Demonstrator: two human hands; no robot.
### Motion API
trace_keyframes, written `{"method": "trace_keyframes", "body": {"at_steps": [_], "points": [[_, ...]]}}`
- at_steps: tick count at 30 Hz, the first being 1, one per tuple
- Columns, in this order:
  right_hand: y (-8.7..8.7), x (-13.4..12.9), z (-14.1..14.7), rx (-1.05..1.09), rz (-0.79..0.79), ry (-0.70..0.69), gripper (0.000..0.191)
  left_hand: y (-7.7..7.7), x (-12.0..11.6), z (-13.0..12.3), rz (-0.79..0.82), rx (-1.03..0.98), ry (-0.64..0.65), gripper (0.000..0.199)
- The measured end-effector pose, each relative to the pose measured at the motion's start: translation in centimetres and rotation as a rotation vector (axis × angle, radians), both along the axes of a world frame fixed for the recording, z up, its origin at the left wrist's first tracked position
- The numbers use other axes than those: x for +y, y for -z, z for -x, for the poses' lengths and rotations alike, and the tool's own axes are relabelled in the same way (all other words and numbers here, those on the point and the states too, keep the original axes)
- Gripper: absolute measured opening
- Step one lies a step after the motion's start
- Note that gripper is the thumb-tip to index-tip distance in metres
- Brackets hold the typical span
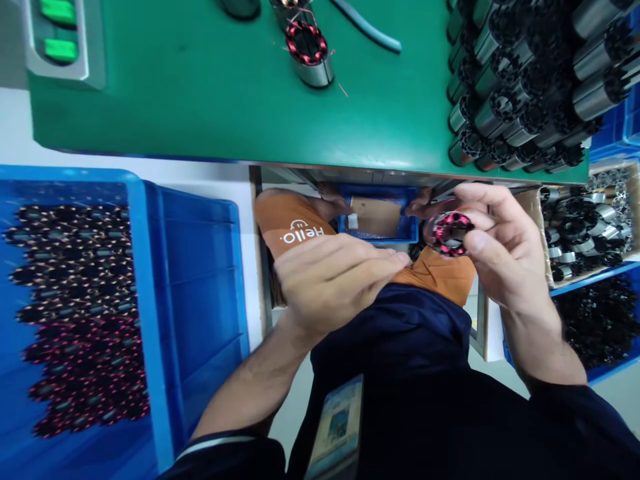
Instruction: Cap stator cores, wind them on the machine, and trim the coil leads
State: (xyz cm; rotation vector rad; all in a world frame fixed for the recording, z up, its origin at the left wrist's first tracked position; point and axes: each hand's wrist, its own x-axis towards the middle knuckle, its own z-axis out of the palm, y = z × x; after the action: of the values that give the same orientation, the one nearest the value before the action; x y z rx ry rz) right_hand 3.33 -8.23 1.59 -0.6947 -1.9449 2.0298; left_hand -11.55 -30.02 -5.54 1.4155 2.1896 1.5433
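Observation:
My right hand (510, 247) pinches a motor stator (449, 233) between thumb and fingers, above my lap. The stator is a ring wound with pinkish-red wire, and its wound end faces the camera. To the left of it, apart from the stator, is my left hand (335, 280), closed, with its back to the camera. Its fingertips are pressed together and point to the right; whatever they may hold is hidden or too small to see. On the green bench top stands another red-wound stator (309, 57), with loose wire ends beside it.
Stacked unwound stator cores (515, 100) crowd the bench's right side. At left, a blue crate (143, 320) holds rows of wound stators. A cardboard box (545, 233) of metal parts is at right. Below the bench lies a blue bin (380, 241). A grey-blue tube (373, 30) rests on the bench.

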Motion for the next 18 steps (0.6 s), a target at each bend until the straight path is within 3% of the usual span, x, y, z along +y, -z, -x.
{"method": "trace_keyframes", "body": {"at_steps": [3, 5, 7, 9, 11, 13, 15, 18], "points": [[0.2, 0.6, -0.6, 0.012, 0.01, 0.006, 0.066, 3.3, 1.5, -0.2, 0.031, -0.044, 0.037, 0.016], [0.5, 0.7, -0.9, 0.049, 0.001, -0.011, 0.068, 4.2, 2.0, -0.2, 0.075, -0.198, 0.025, 0.018], [1.1, 0.4, -0.8, 0.086, -0.019, -0.017, 0.067, 3.4, 2.3, -0.2, -0.009, -0.334, -0.053, 0.009], [1.6, 0.0, -0.5, 0.093, -0.046, -0.007, 0.065, 1.5, 2.7, 0.0, -0.157, -0.439, -0.089, 0.022], [2.1, -0.5, -0.1, 0.092, -0.062, 0.002, 0.064, -0.7, 3.3, 0.0, -0.271, -0.475, -0.065, 0.029], [2.4, -0.7, 0.3, 0.107, -0.056, 0.01, 0.064, -1.8, 4.0, -0.3, -0.311, -0.517, -0.035, 0.016], [2.5, -0.6, 0.3, 0.114, -0.026, 0.008, 0.065, -1.7, 4.5, -0.9, -0.302, -0.631, -0.008, 0.017], [2.7, -0.3, -0.1, 0.137, 0.043, -0.026, 0.064, 0.2, 4.7, -1.8, -0.254, -0.939, 0.02, 0.033]]}}
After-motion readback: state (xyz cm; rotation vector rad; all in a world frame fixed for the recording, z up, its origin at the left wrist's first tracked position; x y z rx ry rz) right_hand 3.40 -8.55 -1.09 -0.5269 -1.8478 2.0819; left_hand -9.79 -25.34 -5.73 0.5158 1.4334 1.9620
